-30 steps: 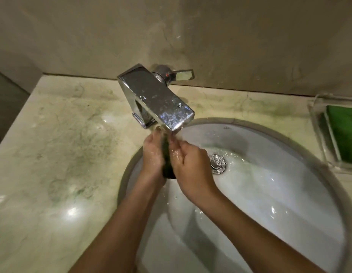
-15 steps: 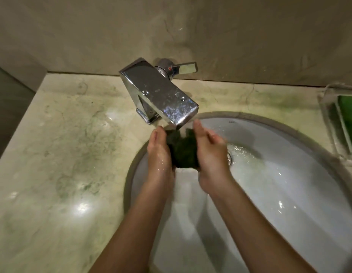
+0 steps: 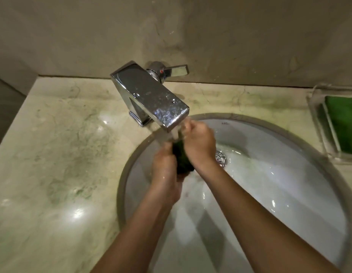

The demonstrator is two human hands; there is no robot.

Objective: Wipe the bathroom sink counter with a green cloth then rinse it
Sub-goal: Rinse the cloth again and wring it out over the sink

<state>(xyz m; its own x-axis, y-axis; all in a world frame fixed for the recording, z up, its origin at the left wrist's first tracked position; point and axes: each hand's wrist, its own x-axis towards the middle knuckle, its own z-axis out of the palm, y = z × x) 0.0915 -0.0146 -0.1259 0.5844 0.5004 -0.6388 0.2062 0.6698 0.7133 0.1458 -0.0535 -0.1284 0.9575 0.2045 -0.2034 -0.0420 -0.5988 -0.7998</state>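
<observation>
A dark green cloth (image 3: 182,157) is bunched between my two hands under the chrome faucet (image 3: 151,95), over the white sink basin (image 3: 279,184). Water runs from the spout onto it. My left hand (image 3: 165,164) grips the cloth's lower left side. My right hand (image 3: 198,142) is curled round its upper right side, higher than the left and close under the spout. Most of the cloth is hidden between the palms. The marble counter (image 3: 63,154) around the sink is wet and shiny.
The faucet's lever handle (image 3: 178,70) points right against the back wall. A clear dish (image 3: 318,123) holding something green (image 3: 344,123) sits on the counter at the far right. The drain (image 3: 220,158) lies just right of my hands. Wet counter stretches left of the basin.
My hands, which held the cloth spread between them, have closed together on it. The right hand moved up under the spout and the left dropped lower.
</observation>
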